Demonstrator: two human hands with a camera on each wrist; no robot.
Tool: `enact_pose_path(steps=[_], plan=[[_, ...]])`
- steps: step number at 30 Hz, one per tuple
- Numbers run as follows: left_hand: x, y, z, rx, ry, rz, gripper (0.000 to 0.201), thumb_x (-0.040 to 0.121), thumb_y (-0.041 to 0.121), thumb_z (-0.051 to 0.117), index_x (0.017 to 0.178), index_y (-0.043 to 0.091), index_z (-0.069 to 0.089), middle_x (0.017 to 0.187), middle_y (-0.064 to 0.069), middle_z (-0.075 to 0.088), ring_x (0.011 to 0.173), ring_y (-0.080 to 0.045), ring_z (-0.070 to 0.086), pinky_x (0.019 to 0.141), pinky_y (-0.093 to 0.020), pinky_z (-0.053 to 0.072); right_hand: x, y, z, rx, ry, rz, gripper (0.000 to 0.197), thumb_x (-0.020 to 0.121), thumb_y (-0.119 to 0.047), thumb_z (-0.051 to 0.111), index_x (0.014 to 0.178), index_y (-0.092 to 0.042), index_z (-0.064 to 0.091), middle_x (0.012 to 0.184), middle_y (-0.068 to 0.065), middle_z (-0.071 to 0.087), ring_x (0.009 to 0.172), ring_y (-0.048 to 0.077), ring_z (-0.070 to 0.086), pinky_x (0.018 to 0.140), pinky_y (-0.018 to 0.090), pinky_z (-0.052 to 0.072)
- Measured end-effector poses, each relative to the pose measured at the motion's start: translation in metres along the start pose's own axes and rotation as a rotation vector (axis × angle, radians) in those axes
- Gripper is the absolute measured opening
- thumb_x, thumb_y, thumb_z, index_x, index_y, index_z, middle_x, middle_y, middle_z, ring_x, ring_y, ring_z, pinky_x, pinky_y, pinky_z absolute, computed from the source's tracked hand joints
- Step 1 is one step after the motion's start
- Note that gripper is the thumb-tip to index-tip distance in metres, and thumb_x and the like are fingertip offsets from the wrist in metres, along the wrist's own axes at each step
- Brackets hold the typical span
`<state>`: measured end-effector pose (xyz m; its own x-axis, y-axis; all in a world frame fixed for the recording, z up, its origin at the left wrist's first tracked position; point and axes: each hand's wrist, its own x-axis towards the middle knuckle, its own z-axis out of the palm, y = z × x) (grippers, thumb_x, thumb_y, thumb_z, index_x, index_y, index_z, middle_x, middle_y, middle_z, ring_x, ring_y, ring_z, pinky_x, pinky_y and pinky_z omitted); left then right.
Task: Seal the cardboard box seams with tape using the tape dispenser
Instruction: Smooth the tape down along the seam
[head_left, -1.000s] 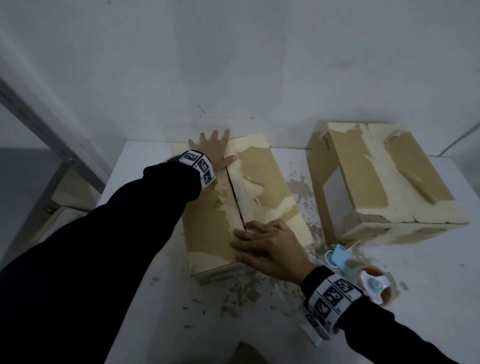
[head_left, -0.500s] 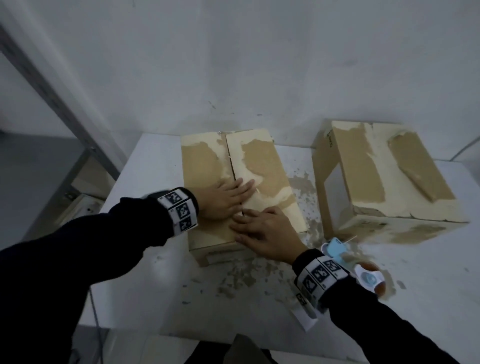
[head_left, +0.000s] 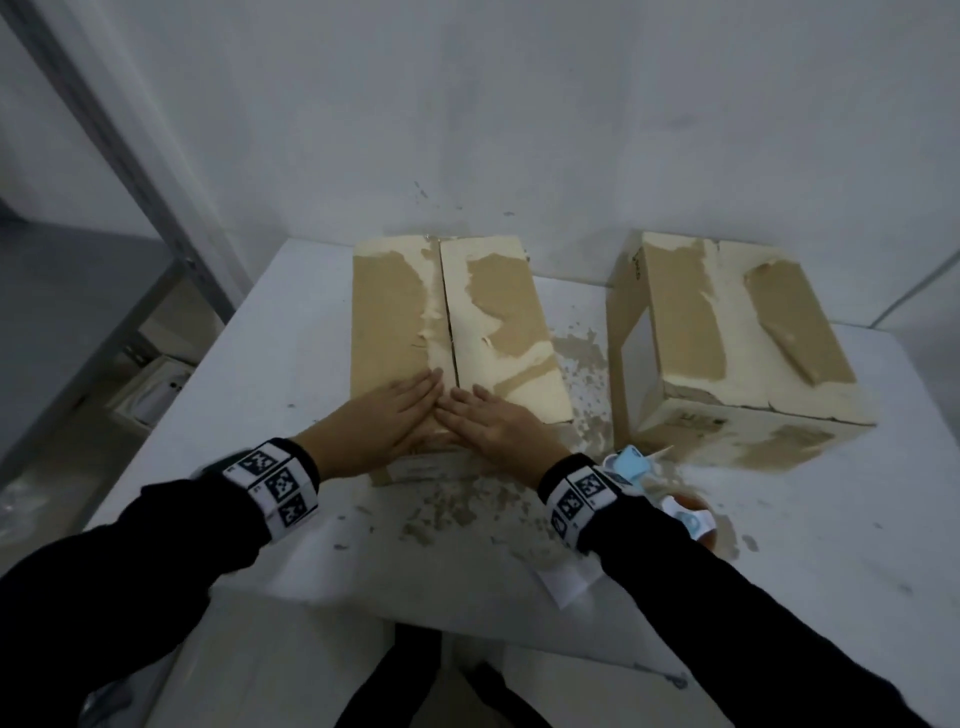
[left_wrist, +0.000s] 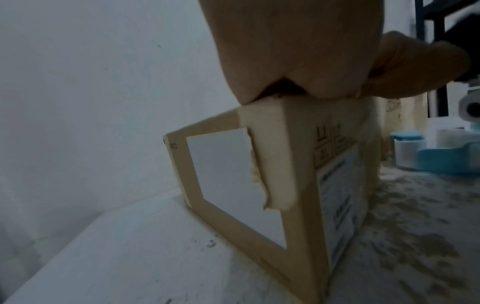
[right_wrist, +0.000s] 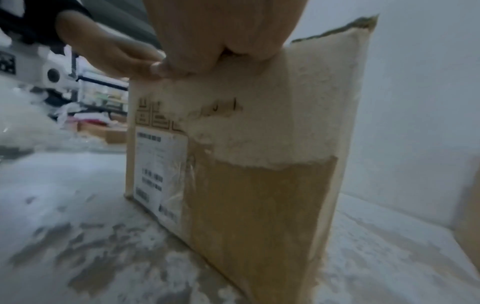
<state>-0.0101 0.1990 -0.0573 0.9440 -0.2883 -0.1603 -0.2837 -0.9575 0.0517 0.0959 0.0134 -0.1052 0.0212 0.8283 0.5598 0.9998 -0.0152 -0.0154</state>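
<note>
Both hands lie flat with fingers straight, left hand (head_left: 387, 415) and right hand (head_left: 493, 423), pressing the cardboard box (head_left: 457, 332) flaps together, probably to close the seam (head_left: 448, 322); the tape dispenser (head_left: 631, 462) waits beside it on the surface (head_left: 291, 322).

left hand (head_left: 387, 421) flat, right hand (head_left: 491, 423) flat, fingertips meeting

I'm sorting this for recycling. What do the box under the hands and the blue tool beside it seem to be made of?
The box under the left hand and right hand looks like brown cardboard: matte, its top layer torn away in pale, fuzzy patches. The tape dispenser looks like smooth, light blue moulded plastic, though it is partly hidden.
</note>
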Motion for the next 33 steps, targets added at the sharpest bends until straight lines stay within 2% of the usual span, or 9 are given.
enact_pose_path(steps=[3, 8, 12, 15, 17, 21, 23, 27, 33], plan=[[-0.001, 0.009, 0.009, -0.009, 0.094, -0.016, 0.069, 0.102, 0.036, 0.007, 0.12, -0.009, 0.056, 0.124, -0.024, 0.059, 0.112, -0.03, 0.062, 0.09, -0.04, 0.05, -0.003, -0.005, 0.002, -0.121, -0.083, -0.03, 0.033, 0.088, -0.008, 0.046, 0.106, 0.004, 0.071, 0.109, 0.021, 0.071, 0.098, 0.032, 0.07, 0.083, 0.043, 0.057], [0.0, 0.012, 0.019, 0.05, 0.134, -0.068, 0.057, 0.092, 0.033, 0.029, 0.122, -0.009, 0.054, 0.125, -0.026, 0.058, 0.11, -0.033, 0.062, 0.087, -0.042, 0.051, -0.001, -0.013, -0.002, -0.151, -0.116, 0.028, 0.036, 0.085, -0.007, 0.043, 0.105, 0.004, 0.071, 0.108, 0.02, 0.071, 0.099, 0.032, 0.07, 0.085, 0.041, 0.057], [-0.004, 0.018, 0.011, 0.02, 0.067, -0.084, 0.072, 0.1, 0.043, 0.01, 0.125, -0.009, 0.051, 0.13, -0.027, 0.053, 0.116, -0.036, 0.058, 0.091, -0.045, 0.049, -0.002, -0.019, -0.016, -0.01, -0.13, 0.143, 0.043, 0.086, -0.018, 0.044, 0.116, 0.006, 0.065, 0.117, 0.022, 0.067, 0.106, 0.038, 0.066, 0.086, 0.049, 0.053], [-0.008, 0.031, 0.003, -0.146, 0.103, -0.077, 0.076, 0.097, 0.049, 0.001, 0.137, -0.004, 0.039, 0.144, -0.024, 0.038, 0.131, -0.036, 0.042, 0.107, -0.041, 0.031, -0.017, -0.019, -0.043, 0.106, 0.045, 0.448, 0.044, 0.088, -0.026, 0.057, 0.118, 0.004, 0.064, 0.122, 0.022, 0.064, 0.115, 0.036, 0.061, 0.096, 0.046, 0.048], [-0.006, 0.053, 0.0, -0.161, 0.224, 0.004, 0.057, 0.1, 0.036, 0.019, 0.134, 0.0, 0.046, 0.139, -0.02, 0.046, 0.125, -0.032, 0.047, 0.105, -0.036, 0.035, -0.039, -0.014, -0.067, 0.165, 0.184, 0.689, 0.041, 0.089, -0.031, 0.057, 0.115, 0.0, 0.066, 0.117, 0.017, 0.068, 0.111, 0.03, 0.064, 0.095, 0.041, 0.05], [0.013, 0.114, 0.009, -0.198, 0.288, 0.272, 0.034, 0.093, 0.021, 0.04, 0.113, 0.007, 0.063, 0.118, -0.013, 0.06, 0.105, -0.025, 0.056, 0.09, -0.034, 0.049, -0.088, -0.008, -0.112, 0.176, 0.158, 1.087, 0.028, 0.088, -0.022, 0.063, 0.063, -0.011, 0.063, 0.059, 0.002, 0.059, 0.056, 0.014, 0.054, 0.059, 0.026, 0.041], [0.028, 0.146, 0.019, -0.231, 0.162, 0.289, 0.031, 0.094, 0.02, 0.045, 0.117, 0.008, 0.06, 0.118, -0.013, 0.059, 0.104, -0.028, 0.057, 0.087, -0.039, 0.05, -0.112, -0.011, -0.123, 0.16, -0.056, 1.295, 0.049, 0.088, -0.027, 0.061, 0.045, -0.017, 0.041, 0.043, -0.003, 0.041, 0.042, 0.01, 0.039, 0.05, 0.027, 0.032], [0.061, 0.188, 0.046, -0.329, -0.385, -0.087, 0.056, 0.097, 0.041, 0.038, 0.143, 0.01, 0.032, 0.146, -0.011, 0.038, 0.13, -0.027, 0.041, 0.105, -0.033, 0.033, -0.152, -0.032, -0.117, 0.33, -0.504, 1.557, 0.045, 0.091, -0.039, 0.053, 0.063, -0.004, 0.058, 0.055, 0.011, 0.061, 0.049, 0.026, 0.061, 0.055, 0.031, 0.054], [0.085, 0.211, 0.055, -0.479, -0.597, -0.17, 0.05, 0.092, 0.04, 0.051, 0.124, 0.001, 0.054, 0.123, -0.017, 0.058, 0.105, -0.03, 0.055, 0.082, -0.03, 0.04, -0.178, -0.06, -0.099, 0.623, -0.607, 1.778, 0.054, 0.092, -0.054, 0.049, 0.099, -0.001, 0.054, 0.063, 0.014, 0.065, 0.052, 0.024, 0.063, 0.061, 0.034, 0.059]])
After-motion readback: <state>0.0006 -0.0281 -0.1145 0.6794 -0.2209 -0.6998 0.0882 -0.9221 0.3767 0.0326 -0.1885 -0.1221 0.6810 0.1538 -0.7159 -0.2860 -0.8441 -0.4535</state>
